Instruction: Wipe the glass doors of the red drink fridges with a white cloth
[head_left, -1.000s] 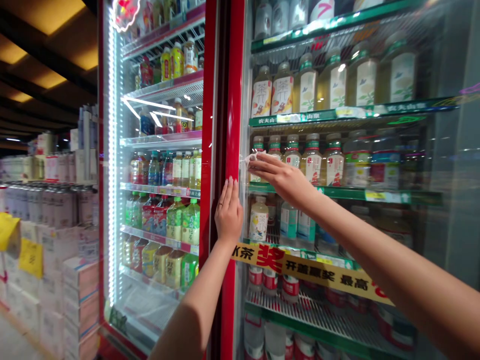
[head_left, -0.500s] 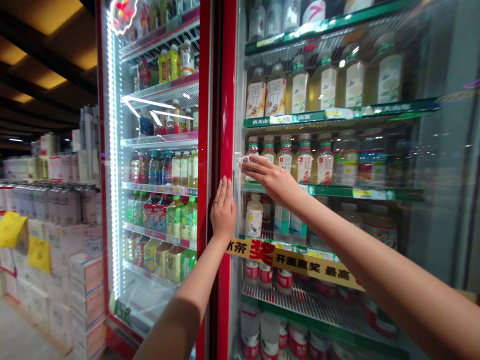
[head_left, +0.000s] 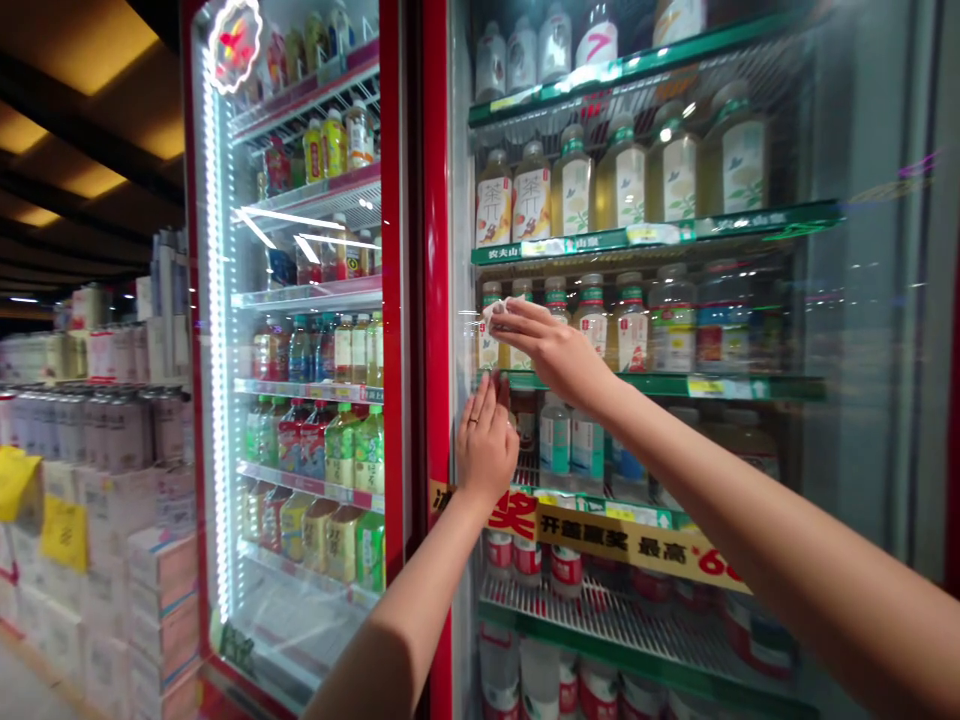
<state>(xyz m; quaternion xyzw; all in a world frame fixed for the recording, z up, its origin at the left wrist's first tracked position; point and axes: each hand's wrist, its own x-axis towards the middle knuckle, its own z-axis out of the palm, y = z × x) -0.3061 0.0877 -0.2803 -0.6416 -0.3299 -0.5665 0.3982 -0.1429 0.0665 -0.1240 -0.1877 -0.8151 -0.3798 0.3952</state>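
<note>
My left hand (head_left: 486, 440) lies flat on the glass door (head_left: 847, 330) of the right-hand drinks fridge, just inside its red frame (head_left: 437, 250), with fingers stretched upward and a ring on one of them. Higher up and to the right, my right hand (head_left: 551, 342) presses a small white cloth (head_left: 495, 312) to the same glass under its fingertips. Most of the cloth is hidden by the fingers, and whether it is paper or fabric cannot be made out. Behind the glass, tea bottles (head_left: 592, 320) stand in a row on a green-edged shelf (head_left: 645, 383).
A yellow printed strip (head_left: 622, 535) runs across the door below my hands. To the left is another lit fridge (head_left: 307, 280) stocked with bottles. Further left, stacked cartons (head_left: 112, 560) carry cans and yellow signs (head_left: 64, 530).
My left hand has moved right, from the red door frame onto the glass. My right hand stays high on the glass with the white cloth. The view has shifted slightly.
</note>
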